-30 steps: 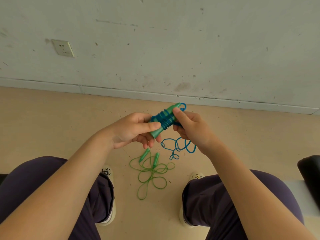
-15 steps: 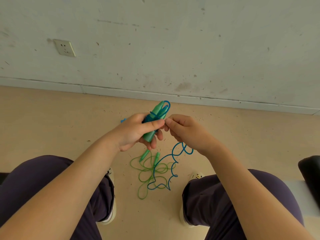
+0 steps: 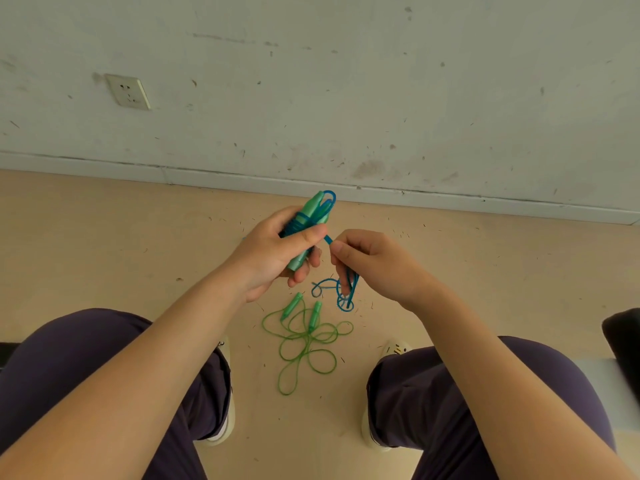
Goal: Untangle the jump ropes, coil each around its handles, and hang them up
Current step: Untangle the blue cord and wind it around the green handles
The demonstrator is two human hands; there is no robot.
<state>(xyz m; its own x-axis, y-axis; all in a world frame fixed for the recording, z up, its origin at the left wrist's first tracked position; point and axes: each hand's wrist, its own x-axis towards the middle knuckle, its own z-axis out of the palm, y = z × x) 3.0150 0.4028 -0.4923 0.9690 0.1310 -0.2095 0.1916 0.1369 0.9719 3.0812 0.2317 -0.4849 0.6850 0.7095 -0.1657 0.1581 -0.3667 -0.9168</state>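
My left hand [image 3: 277, 252] grips the two green handles of the blue jump rope [image 3: 311, 211], held together and pointing up toward the wall, with blue cord wound around them. My right hand [image 3: 374, 263] pinches the loose blue cord [image 3: 349, 289] just right of the handles; the rest of that cord hangs below my fingers in small loops. On the floor between my feet lies the green jump rope [image 3: 306, 344], uncoiled in loose loops, its two green handles side by side at its top.
I sit facing a scuffed grey wall with a socket [image 3: 128, 91] at the left. My knees in dark trousers flank the green rope. A dark object [image 3: 623, 344] sits at the right edge on a pale bench.
The handles tilted more upright in my left hand. My right hand came off the coil, pulled the blue cord to the right, and the hanging loops rose off the floor.
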